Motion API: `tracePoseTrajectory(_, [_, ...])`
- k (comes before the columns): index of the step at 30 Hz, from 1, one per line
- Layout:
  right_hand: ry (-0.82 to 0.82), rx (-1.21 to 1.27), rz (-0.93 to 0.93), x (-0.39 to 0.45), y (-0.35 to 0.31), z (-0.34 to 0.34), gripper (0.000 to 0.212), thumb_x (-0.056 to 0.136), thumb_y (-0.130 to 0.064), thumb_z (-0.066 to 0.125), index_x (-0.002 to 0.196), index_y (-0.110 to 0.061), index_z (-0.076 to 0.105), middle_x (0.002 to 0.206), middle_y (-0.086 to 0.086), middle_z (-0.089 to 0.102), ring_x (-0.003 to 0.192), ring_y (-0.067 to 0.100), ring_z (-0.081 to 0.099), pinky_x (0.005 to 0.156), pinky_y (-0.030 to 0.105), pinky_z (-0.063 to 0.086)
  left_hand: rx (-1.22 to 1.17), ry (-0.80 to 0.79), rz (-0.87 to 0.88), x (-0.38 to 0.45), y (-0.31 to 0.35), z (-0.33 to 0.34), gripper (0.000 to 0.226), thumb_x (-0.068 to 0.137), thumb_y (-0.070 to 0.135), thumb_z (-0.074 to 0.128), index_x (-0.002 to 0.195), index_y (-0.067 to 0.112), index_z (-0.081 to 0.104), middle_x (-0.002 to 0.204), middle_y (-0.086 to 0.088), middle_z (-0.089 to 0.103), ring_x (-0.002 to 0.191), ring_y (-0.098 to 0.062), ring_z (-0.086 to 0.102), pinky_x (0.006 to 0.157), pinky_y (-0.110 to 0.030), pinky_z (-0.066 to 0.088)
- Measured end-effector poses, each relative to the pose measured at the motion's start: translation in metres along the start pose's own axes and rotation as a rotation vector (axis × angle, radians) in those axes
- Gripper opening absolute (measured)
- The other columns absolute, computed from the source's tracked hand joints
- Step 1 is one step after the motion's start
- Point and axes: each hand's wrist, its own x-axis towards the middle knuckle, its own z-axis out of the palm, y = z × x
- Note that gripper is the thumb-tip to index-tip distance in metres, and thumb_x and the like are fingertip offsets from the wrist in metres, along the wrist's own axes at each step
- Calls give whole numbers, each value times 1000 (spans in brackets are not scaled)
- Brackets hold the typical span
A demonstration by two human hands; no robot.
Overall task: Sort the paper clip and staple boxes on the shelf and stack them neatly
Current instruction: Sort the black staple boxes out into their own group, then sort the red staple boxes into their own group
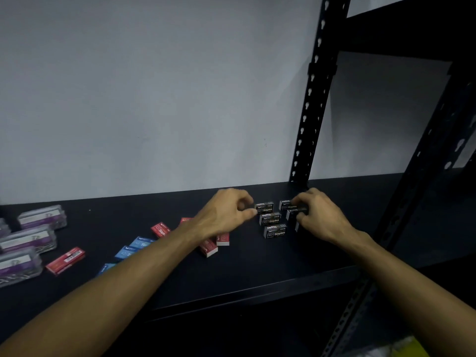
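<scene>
- Two hands work at the black staple boxes (pixel 270 219), which lie grouped on the dark shelf (pixel 231 279) near the back upright post (pixel 313 104); it seems the black ones are being gathered by colour.
- Left hand (pixel 226 213) pinches the end of the farthest box (pixel 264 207) with curled fingers.
- Right hand (pixel 319 215) grips another black box (pixel 296 212), held just above its neighbours, probably to stack it.
- Red boxes (pixel 65 260) and blue boxes (pixel 134 248) lie scattered to the left, not yet sorted; clear paper clip boxes (pixel 42 217) stand at the far left.
- Front edge of the shelf is near, so free room is mainly toward the wall (pixel 154 99).
</scene>
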Motion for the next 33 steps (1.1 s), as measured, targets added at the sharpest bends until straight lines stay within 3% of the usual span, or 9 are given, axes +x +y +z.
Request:
tracePoseTrajectory(6, [13,10,-138,14,-48,7,31,89,-18,62,120,-21,65,119,-4,56,112,13,53,93,35,50,58,-33,-119,-1,-43,-52,26,87,38,71,108,23,71,90,12,65,85,-2,62,71,-18,45])
tracePoseTrajectory(13, [-70,60,-217,34,-97,23,26,91,-20,61,116,-19,67,114,-2,64,102,13,62,88,34,54,76,-115,-151,-4,-72,-82,26,84,33,76,109,24,70,91,12,65,87,-3,62,71,-19,46])
tracePoseTrajectory(16, [-130,69,-232,42,-113,31,27,92,-17,59,117,-17,67,115,0,67,101,14,63,89,35,55,84,-165,-164,-7,-82,-81,31,84,32,76,113,24,69,90,12,66,86,-4,63,73,-21,46])
tracePoseTrajectory(23, [-320,8,-232,57,-130,54,35,98,-6,50,131,-13,61,135,3,61,121,17,58,100,32,48,119,-231,-200,-11,-107,-66,40,84,31,76,121,25,64,97,12,62,89,-4,60,74,-20,46])
tracePoseTrajectory(28, [-481,-66,-193,65,-133,62,39,98,-13,55,138,-13,55,144,4,54,128,19,53,105,35,45,159,-302,-205,-10,-119,-59,46,83,34,76,126,26,61,100,15,60,92,-4,59,77,-21,46])
tracePoseTrajectory(33, [-564,-68,-173,66,-135,67,40,98,-27,58,135,-13,57,135,5,61,119,18,59,99,32,49,158,-356,-220,-9,-125,-56,39,85,35,74,122,24,65,97,18,60,88,1,58,77,-18,44])
